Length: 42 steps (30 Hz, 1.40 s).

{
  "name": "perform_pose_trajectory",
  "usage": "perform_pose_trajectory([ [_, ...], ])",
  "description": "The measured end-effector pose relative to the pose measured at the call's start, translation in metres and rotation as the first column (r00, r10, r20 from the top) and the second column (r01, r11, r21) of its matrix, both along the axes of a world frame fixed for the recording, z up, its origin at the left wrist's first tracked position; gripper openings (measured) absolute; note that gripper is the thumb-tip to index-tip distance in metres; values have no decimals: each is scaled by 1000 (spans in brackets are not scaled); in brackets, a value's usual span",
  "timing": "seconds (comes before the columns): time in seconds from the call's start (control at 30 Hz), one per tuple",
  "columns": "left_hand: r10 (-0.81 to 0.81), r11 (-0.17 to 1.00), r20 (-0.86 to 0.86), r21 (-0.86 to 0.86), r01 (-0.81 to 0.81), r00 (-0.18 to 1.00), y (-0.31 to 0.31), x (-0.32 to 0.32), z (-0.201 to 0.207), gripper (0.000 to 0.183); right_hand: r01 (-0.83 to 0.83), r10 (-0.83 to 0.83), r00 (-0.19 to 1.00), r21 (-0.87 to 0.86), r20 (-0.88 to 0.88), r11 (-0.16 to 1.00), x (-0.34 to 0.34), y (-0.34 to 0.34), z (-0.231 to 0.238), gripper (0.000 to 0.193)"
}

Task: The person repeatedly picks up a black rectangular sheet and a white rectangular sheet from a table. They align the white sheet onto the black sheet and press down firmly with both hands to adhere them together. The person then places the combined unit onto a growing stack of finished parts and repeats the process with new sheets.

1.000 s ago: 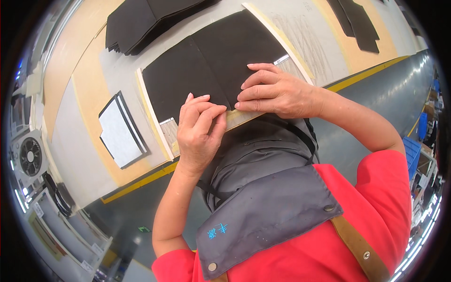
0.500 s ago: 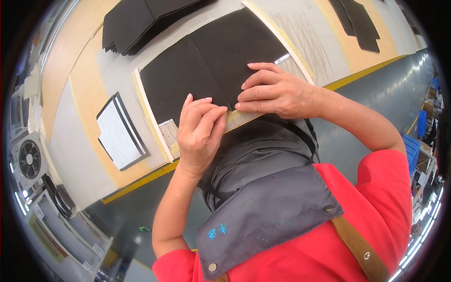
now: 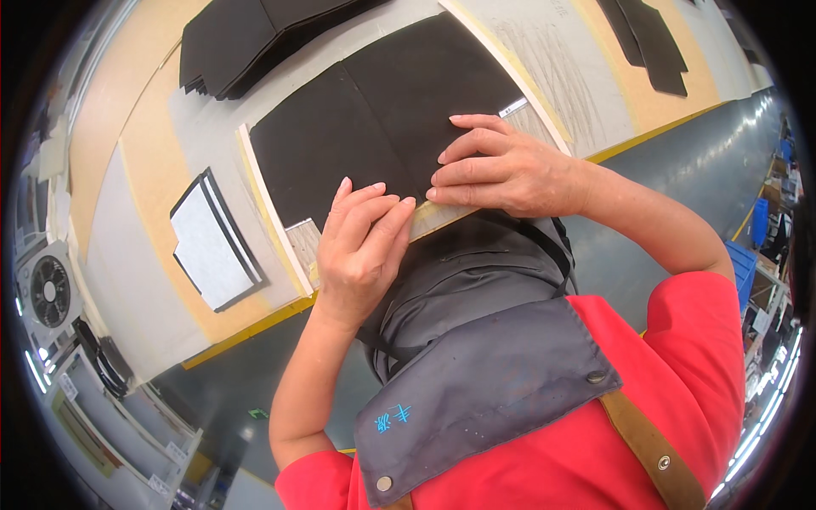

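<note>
A wide black panel (image 3: pixel 374 110) with a crease down its middle lies flat between two pale strips on the table. At its near left edge is my left hand (image 3: pixel 361 246), fingers stretched and slightly bent, tips at the panel's border near the crease. My right hand (image 3: pixel 510 174) rests on the near right part, its fingers spread over the black surface. Neither hand grips anything that I can see. Between the hands, a yellowish strip (image 3: pixel 433 219) runs along the near edge. The hands hide part of that edge.
A stack of black panels (image 3: pixel 229 47) stands at the far left. White pieces with black edging (image 3: pixel 212 246) lie to the left, narrow black pieces (image 3: pixel 646 42) at the far right. The table's yellow edge (image 3: pixel 246 331) runs near my body. A fan (image 3: pixel 51 291) is at the left.
My left hand's fingers have shifted slightly and spread a little. The right hand stays almost where it was, and the panel has barely moved.
</note>
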State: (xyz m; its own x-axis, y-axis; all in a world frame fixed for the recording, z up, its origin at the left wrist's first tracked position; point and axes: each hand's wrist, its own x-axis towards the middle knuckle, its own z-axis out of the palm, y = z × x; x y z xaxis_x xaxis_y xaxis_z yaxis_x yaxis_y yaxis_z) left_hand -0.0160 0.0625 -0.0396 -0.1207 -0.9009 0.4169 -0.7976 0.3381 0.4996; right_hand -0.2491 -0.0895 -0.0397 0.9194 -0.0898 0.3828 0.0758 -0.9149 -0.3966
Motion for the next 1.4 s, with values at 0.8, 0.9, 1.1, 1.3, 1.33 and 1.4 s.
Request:
perform_pose_trajectory([
  [0.8, 71, 996, 189, 31, -78, 979, -69, 26, 4, 40, 20, -30, 997, -150, -64, 988, 8, 5, 6, 42],
  [0.9, 105, 993, 170, 29, -111, 980, -83, 31, 0, 43, 18, -29, 996, -137, -81, 990, 8, 4, 7, 42],
  [1.1, 72, 990, 158, 111, -90, 985, -88, 33, 1, 48, 19, -31, 995, -119, -100, 993, 8, 2, 5, 41],
  [1.3, 88, 985, 124, 135, -105, 988, -88, 31, 2, 47, 16, -26, 994, -92, -110, 996, 7, 2, 9, 42],
  [1.33, 84, 986, 132, 134, -102, 988, -88, 31, 1, 47, 15, -26, 993, -93, -113, 996, 7, 3, 9, 42],
  [1.4, 76, 988, 148, 124, -95, 986, -90, 33, 2, 46, 16, -27, 993, -100, -117, 995, 7, 2, 9, 42],
])
